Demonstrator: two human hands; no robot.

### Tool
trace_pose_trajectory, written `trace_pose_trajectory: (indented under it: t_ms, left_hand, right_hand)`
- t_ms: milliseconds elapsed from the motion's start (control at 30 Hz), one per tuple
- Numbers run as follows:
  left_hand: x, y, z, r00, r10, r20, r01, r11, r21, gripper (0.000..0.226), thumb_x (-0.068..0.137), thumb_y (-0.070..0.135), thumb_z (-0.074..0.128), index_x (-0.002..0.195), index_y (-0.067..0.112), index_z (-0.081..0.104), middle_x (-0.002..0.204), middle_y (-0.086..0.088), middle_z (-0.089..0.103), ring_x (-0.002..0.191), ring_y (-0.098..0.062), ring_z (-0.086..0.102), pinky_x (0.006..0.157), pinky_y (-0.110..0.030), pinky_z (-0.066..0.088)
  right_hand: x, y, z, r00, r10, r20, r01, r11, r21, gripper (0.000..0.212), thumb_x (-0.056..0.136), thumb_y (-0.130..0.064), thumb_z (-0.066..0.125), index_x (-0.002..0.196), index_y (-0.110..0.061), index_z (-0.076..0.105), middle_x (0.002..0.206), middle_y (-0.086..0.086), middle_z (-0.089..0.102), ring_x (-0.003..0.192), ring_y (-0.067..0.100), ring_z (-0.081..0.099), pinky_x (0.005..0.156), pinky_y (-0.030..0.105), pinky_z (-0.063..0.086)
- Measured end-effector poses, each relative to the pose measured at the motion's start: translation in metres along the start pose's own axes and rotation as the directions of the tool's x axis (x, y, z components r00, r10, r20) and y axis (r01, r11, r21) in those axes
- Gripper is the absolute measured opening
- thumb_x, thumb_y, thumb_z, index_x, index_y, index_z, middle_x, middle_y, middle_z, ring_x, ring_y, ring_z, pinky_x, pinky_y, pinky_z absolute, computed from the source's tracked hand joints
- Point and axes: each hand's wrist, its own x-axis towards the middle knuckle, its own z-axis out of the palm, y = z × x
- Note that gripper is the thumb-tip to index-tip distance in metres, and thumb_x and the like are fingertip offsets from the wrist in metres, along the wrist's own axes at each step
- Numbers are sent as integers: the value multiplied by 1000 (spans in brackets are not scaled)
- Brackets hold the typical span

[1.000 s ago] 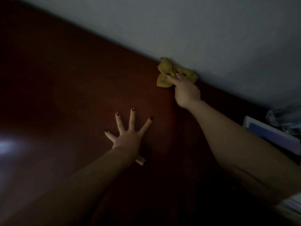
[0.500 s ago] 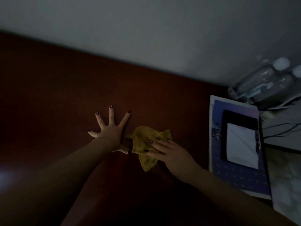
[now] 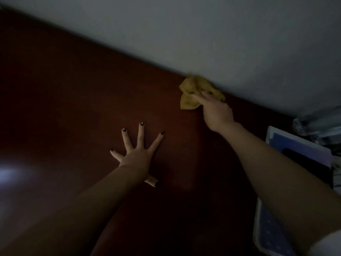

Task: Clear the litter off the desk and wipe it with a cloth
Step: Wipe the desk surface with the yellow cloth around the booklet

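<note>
The scene is dim. A crumpled yellow cloth (image 3: 191, 94) lies on the dark red-brown desk (image 3: 73, 108) right at its far edge against the wall. My right hand (image 3: 215, 111) presses down on the cloth, fingers laid over it; the hand is blurred. My left hand (image 3: 137, 151) rests flat on the desk nearer to me, fingers spread wide, holding nothing. No litter shows on the visible desk surface.
A pale grey wall (image 3: 203, 34) runs along the desk's far edge. At the right lies a blue and white mat (image 3: 295, 146) with a dark flat object on it, and clear plastic bottles (image 3: 317, 122) behind. A bright reflection marks the desk at the left.
My right hand has pushed the cloth from beside my left hand away to the desk's far edge by the wall. The left hand has stayed planted.
</note>
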Motion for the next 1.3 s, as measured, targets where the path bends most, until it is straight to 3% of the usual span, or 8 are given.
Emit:
trace_pose_trajectory:
  t_ms: [233,500,600,700,867,967,1067,1300]
  left_hand:
    - [-3,2,-3,1000,21,12,-21,1000,-13,139,56,55,81,125,53,-40,132,-3,-58,126,-50,-40,97,-78,13]
    - [-12,3,-7,999,47,-11,-47,999,-18,138,53,58,81,127,57,-35,136,-1,-55,129,-48,-38,97,-78,14]
    - [-14,2,-7,998,59,-29,-59,998,-20,138,52,59,81,128,58,-33,137,0,-54,130,-48,-36,96,-78,15]
    - [-12,0,-7,997,64,-31,-65,997,-34,138,50,60,81,127,58,-33,137,1,-54,130,-47,-36,97,-78,15]
    - [-10,-3,-5,997,73,-39,-75,996,-54,138,49,60,82,126,59,-33,137,2,-53,130,-46,-37,97,-78,14]
    - [-9,-4,-4,997,66,-37,-68,996,-63,138,50,58,82,126,59,-33,136,3,-55,130,-46,-38,97,-77,15]
    - [-8,-3,-5,998,56,-29,-58,996,-66,138,50,57,82,125,59,-34,134,3,-56,129,-45,-39,98,-77,14]
    - [-7,-4,-1,999,42,-34,-44,997,-64,139,49,58,82,120,62,-37,132,4,-58,128,-45,-41,96,-78,14]
  right_hand:
    - [6,-5,6,995,53,-83,-48,997,54,59,93,0,32,144,-31,34,155,4,26,140,26,26,107,39,29]
    - [-161,1,38,996,-71,-54,74,996,56,60,91,3,42,140,-31,41,150,3,35,138,23,33,110,39,30]
    - [-222,2,42,993,-106,-59,107,994,24,64,73,12,67,127,-20,59,134,12,54,119,34,55,89,50,51]
    - [-250,2,45,996,-88,-19,87,995,-46,74,64,9,74,129,-23,58,133,13,55,113,34,60,81,48,55]
    - [-197,20,33,998,29,63,-27,999,-33,66,97,-1,31,145,-40,7,158,11,11,142,29,22,108,40,30]
    - [-141,40,22,989,144,28,-142,988,-64,68,96,0,29,148,-40,8,158,15,8,141,34,21,104,45,39]
    - [-73,60,7,972,228,49,-221,968,-121,66,95,-3,30,149,-36,12,157,16,10,139,37,21,111,45,27]
    - [-26,83,-6,974,219,53,-212,971,-108,67,93,-3,35,150,-29,13,158,8,10,142,31,18,115,41,19]
